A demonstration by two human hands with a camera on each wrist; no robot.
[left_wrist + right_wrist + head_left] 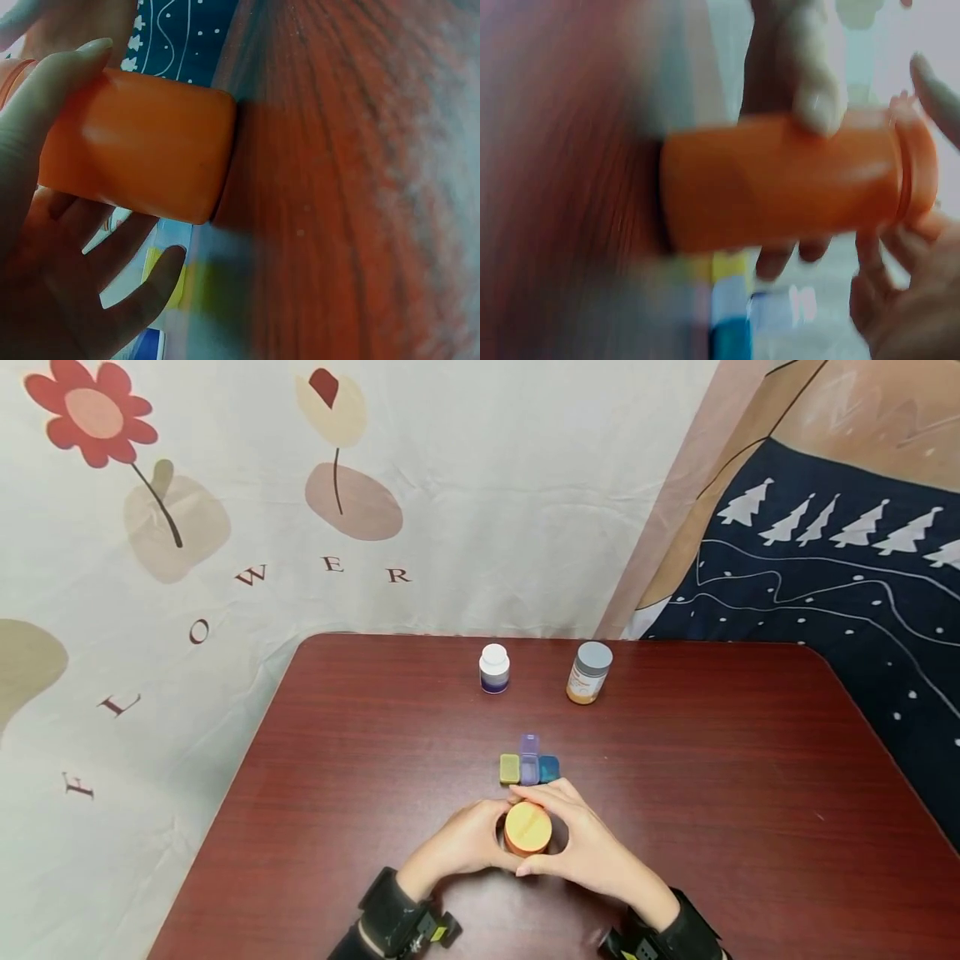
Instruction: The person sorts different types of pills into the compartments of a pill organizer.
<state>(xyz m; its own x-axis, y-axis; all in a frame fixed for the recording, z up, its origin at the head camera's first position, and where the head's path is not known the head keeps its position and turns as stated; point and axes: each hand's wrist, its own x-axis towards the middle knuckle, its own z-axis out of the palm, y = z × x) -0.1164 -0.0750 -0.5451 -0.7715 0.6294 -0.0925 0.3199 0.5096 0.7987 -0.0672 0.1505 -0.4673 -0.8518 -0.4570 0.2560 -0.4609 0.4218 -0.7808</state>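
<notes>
An orange bottle [780, 180] with a yellow-orange lid [528, 827] stands upright on the table between both hands. My left hand [468, 837] grips its body, with the thumb [64, 86] on one side and fingers on the other. Around the lid curves my right hand [588, 839]; in the right wrist view its thumb [936, 94] is apart from the lid and its fingers [900, 292] are close by the lid's other side. Just beyond the hands sits a small pill box with yellow [509, 768], purple [528, 768] and blue [549, 767] compartments, the purple lid [529, 744] raised.
Toward the table's far edge stand a white bottle [494, 668] with a dark blue base and a grey-lidded bottle [589, 672] with a white label. The dark red table [360, 760] meets a printed cloth [487, 543] at the back. A navy tree-patterned cloth [817, 577] hangs at right.
</notes>
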